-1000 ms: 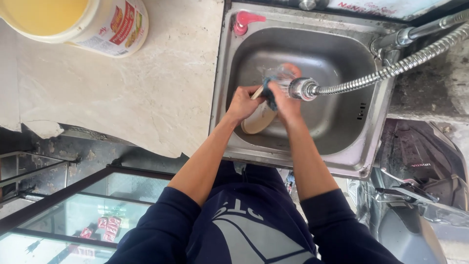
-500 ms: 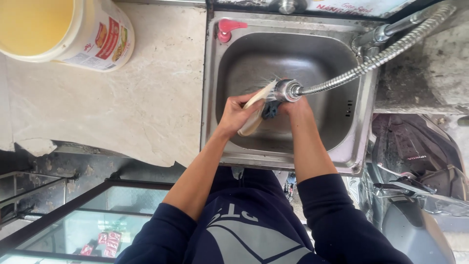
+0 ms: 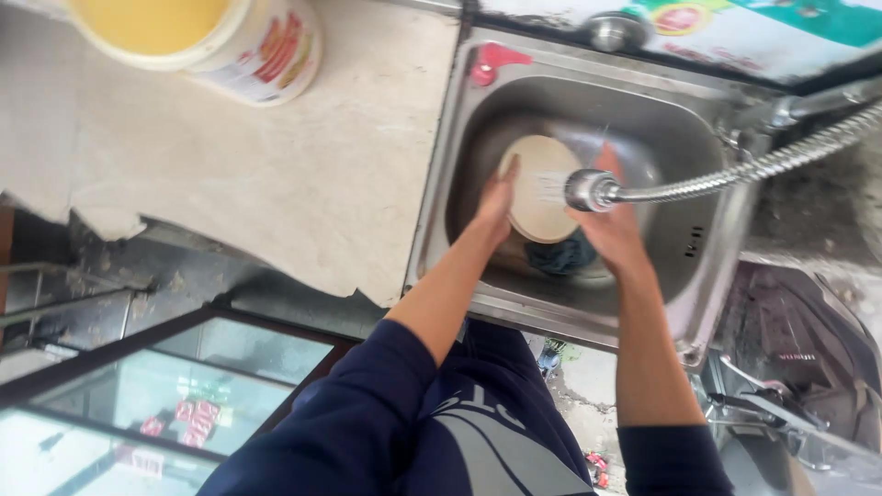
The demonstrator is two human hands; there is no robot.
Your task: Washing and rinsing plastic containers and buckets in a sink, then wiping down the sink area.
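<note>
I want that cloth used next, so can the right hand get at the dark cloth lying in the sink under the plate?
Probably yes. The dark cloth lies just beside the right hand, below the beige plate, with nothing covering its near edge; only the sprayer head hangs above.

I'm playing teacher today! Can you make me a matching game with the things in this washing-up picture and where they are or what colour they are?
Things:
1. round plate
2. bucket
3. spray hose
4. dark cloth

Descriptions:
A. silver and ribbed, reaching in from the right
B. on the counter, yellow liquid inside
C. at the bottom of the sink, below the plate
D. beige, held between both hands

Pairs: 1-D, 2-B, 3-A, 4-C
</note>
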